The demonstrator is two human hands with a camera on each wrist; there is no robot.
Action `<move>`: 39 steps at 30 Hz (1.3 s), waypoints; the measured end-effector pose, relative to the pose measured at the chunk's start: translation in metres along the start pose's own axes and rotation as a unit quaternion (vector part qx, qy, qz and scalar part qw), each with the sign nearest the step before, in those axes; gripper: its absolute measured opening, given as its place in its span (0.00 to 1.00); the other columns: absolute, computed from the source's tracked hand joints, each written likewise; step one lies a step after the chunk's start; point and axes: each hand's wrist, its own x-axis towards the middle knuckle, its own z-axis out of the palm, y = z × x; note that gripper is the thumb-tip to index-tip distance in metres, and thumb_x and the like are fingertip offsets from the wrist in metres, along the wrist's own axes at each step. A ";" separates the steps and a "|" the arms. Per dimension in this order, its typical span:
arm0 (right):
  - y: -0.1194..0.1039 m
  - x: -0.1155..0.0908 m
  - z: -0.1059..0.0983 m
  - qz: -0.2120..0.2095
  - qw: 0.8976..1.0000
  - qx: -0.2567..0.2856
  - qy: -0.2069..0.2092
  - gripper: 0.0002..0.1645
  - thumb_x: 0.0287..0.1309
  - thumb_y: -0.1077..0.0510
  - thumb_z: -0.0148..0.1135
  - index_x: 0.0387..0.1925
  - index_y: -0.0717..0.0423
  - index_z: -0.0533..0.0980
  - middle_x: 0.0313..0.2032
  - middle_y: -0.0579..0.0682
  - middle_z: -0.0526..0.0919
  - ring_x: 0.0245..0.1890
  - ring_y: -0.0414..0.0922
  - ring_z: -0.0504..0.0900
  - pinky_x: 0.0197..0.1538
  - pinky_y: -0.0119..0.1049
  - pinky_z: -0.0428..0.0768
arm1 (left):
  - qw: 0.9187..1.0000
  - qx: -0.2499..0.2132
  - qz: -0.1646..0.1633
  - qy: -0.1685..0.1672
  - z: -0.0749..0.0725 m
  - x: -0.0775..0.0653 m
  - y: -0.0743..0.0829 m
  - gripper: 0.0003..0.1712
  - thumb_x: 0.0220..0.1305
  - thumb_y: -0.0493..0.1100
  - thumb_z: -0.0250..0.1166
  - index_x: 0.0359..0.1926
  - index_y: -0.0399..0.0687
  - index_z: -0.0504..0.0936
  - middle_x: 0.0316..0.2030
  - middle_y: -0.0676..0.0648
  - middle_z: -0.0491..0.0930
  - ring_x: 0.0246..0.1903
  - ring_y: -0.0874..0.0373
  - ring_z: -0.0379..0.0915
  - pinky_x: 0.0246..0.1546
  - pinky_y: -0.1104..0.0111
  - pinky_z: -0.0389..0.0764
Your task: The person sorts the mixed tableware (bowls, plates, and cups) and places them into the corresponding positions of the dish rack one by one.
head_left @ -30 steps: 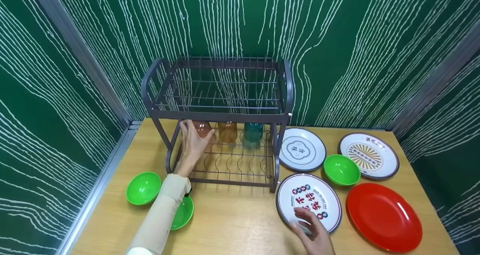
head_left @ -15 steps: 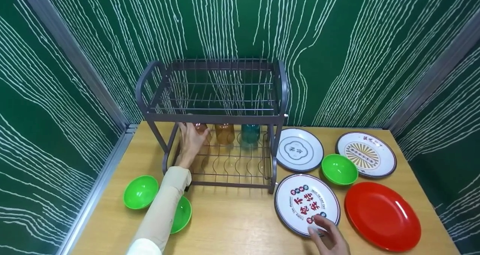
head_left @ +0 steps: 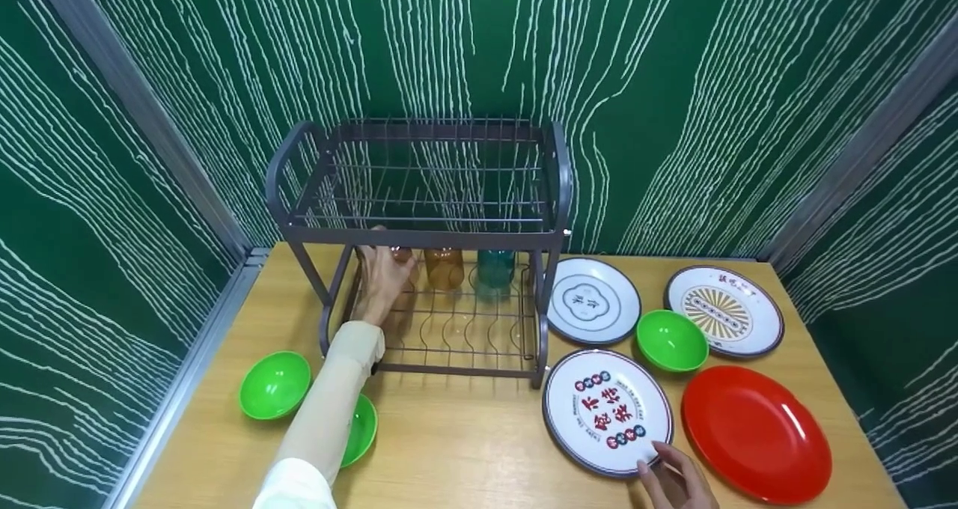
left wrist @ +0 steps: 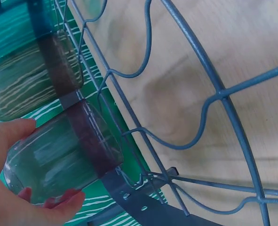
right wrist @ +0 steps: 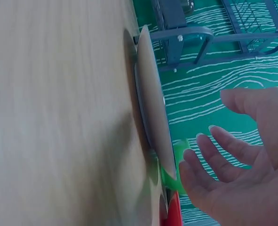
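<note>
In the head view, my left hand (head_left: 384, 281) reaches into the lower tier of a dark two-tier dish rack (head_left: 419, 237). It grips a clear reddish drinking glass (left wrist: 63, 155), thumb on one side and fingers on the other in the left wrist view. Beside that glass stand an amber glass (head_left: 444, 269) and a teal glass (head_left: 495, 271), in a row along the rack's back. My right hand (head_left: 677, 483) hangs with loosely bent fingers at the near edge of a white plate (head_left: 610, 412) with red characters; nothing is in its grasp.
Two green bowls (head_left: 275, 385) sit left of the rack, one partly hidden by the left sleeve. On the right are a red oval plate (head_left: 756, 434), another green bowl (head_left: 671, 340), a grey-patterned plate (head_left: 591, 299) and a sunburst plate (head_left: 724, 311). Green walls enclose the table.
My left hand has gone slightly deeper under the rack's upper tier with the glass. My right hand has drawn down and right, from over the plate to its near edge. The head view shifted slightly.
</note>
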 end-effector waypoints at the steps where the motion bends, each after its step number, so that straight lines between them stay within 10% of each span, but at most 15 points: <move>1: 0.001 0.001 -0.001 0.007 1.000 -0.003 -0.003 0.34 0.65 0.49 0.70 0.67 0.59 0.71 0.65 0.63 0.73 0.64 0.62 0.75 0.61 0.36 0.79 | 1.000 0.001 0.000 0.000 0.001 0.001 -0.001 0.39 0.55 0.34 0.77 0.64 0.25 0.69 0.61 0.25 0.67 0.63 0.30 0.65 0.64 0.44 0.72; 4: 0.005 0.003 -0.003 0.019 1.000 -0.009 -0.008 0.37 0.66 0.47 0.68 0.69 0.61 0.69 0.67 0.65 0.69 0.68 0.65 0.71 0.67 0.53 0.72 | 1.000 0.004 0.001 -0.001 0.002 0.002 -0.003 0.39 0.55 0.33 0.77 0.63 0.24 0.68 0.61 0.25 0.68 0.63 0.30 0.64 0.65 0.44 0.71; 11: 0.012 0.011 0.001 0.014 1.000 -0.006 0.018 0.38 0.67 0.55 0.67 0.71 0.67 0.64 0.65 0.69 0.65 0.66 0.69 0.69 0.67 0.59 0.71 | 0.999 0.013 -0.016 -0.028 0.002 0.006 -0.005 0.40 0.57 0.33 0.76 0.66 0.25 0.67 0.64 0.27 0.68 0.65 0.33 0.64 0.68 0.46 0.69; 21: 0.018 0.027 0.007 0.056 0.998 0.021 -0.018 0.47 0.66 0.55 0.67 0.75 0.72 0.53 0.63 0.75 0.71 0.46 0.52 0.82 0.34 0.18 0.76 | 0.999 0.005 -0.025 -0.041 0.003 0.005 -0.007 0.44 0.57 0.35 0.77 0.70 0.27 0.64 0.64 0.24 0.66 0.65 0.31 0.64 0.66 0.46 0.70; 26: 0.019 0.032 0.004 0.027 0.999 -0.013 -0.041 0.43 0.67 0.54 0.65 0.71 0.73 0.57 0.53 0.71 0.78 0.34 0.39 0.77 0.32 0.23 0.76 | 0.999 0.000 -0.017 -0.031 0.003 0.003 -0.005 0.45 0.56 0.34 0.77 0.69 0.24 0.64 0.62 0.21 0.66 0.63 0.29 0.66 0.66 0.44 0.70; 39: 0.013 0.049 0.003 0.040 0.996 -0.063 -0.054 0.40 0.67 0.55 0.66 0.67 0.77 0.60 0.44 0.63 0.76 0.38 0.51 0.77 0.33 0.29 0.73 | 0.998 -0.014 -0.035 -0.048 -0.001 0.001 -0.002 0.44 0.67 0.43 0.70 0.73 0.27 0.60 0.69 0.22 0.59 0.69 0.29 0.59 0.69 0.44 0.67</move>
